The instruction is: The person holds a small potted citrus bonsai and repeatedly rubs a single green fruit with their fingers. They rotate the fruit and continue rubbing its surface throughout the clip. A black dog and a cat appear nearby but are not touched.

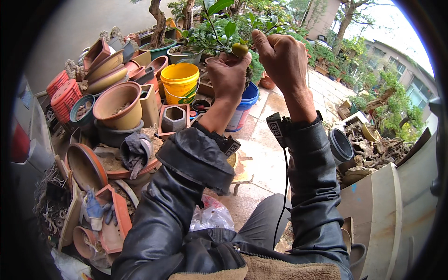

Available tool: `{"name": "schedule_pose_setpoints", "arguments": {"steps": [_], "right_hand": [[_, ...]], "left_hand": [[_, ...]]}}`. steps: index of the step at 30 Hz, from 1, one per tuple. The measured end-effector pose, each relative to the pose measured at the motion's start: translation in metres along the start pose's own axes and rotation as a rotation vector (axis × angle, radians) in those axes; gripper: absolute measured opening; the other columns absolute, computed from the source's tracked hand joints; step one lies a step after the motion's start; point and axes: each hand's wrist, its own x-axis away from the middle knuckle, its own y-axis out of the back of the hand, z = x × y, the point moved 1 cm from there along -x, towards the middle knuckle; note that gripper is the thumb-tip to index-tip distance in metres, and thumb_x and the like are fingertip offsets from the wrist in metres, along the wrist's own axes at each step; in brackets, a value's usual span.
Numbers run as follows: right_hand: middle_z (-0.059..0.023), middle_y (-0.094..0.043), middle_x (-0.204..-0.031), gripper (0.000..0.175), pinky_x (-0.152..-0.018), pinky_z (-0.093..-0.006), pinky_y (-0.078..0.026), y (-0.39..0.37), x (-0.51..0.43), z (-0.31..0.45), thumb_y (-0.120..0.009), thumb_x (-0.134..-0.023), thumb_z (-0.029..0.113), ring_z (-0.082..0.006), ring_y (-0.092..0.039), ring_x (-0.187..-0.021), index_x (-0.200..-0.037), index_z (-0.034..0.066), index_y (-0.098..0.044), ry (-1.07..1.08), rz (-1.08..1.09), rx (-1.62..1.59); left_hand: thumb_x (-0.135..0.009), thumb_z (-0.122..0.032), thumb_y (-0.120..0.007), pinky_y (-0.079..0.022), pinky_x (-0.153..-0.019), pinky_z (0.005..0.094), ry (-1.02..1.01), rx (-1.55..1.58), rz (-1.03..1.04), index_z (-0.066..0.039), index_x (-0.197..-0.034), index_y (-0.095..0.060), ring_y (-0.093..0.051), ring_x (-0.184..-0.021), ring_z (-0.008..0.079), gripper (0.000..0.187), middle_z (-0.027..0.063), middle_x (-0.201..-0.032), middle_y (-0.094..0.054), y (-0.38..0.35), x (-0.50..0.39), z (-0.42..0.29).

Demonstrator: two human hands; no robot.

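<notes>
Both my hands are raised at the top middle, among the leafy branches of a small potted tree. My left hand [229,71] is closed around a stem, just below a round yellow-green fruit [239,49] that still bears its green calyx. To the right and slightly higher, my right hand [285,57] has its fingers curled at a thin leafy twig [276,27]; the fingertips are turned away, so what lies between them is hidden. Glossy green leaves [230,29] stand above the fruit.
At left are stacked clay pots [117,105], a yellow bucket [179,78] and blue work gloves [94,210]. A blue bucket [249,96] stands below my left hand. A plastic bag [213,213] lies near my knee. Driftwood-like roots [379,148] and a black pot [340,144] are at right.
</notes>
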Motion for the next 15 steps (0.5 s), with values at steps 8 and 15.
{"name": "schedule_pose_setpoints", "arguments": {"steps": [8, 15], "right_hand": [[-0.0087, -0.069, -0.061, 0.054, -0.052, -0.0256, -0.052, 0.0018, -0.0011, -0.0036, -0.062, -0.097, 0.046, -0.0111, -0.066, -0.055, -0.076, -0.0018, -0.073, -0.26, 0.201, -0.368], [-0.011, -0.067, -0.054, 0.055, -0.057, -0.0354, -0.055, -0.0011, -0.0015, -0.0018, -0.056, -0.095, 0.043, -0.0197, -0.069, -0.054, -0.064, 0.0023, -0.074, -0.283, 0.186, -0.37]], "left_hand": [[-0.081, -0.01, -0.083, -0.049, -0.06, 0.0263, -0.032, -0.015, -0.032, 0.004, -0.082, -0.071, -0.061, -0.064, 0.0079, 0.018, 0.0053, -0.076, -0.072, 0.0013, -0.0012, -0.001], [-0.085, -0.008, -0.082, -0.051, -0.071, 0.0243, -0.026, -0.11, -0.021, 0.005, -0.094, -0.069, -0.065, -0.075, 0.0095, 0.02, 0.0071, -0.087, -0.073, 0.002, -0.0017, -0.0026]]}}
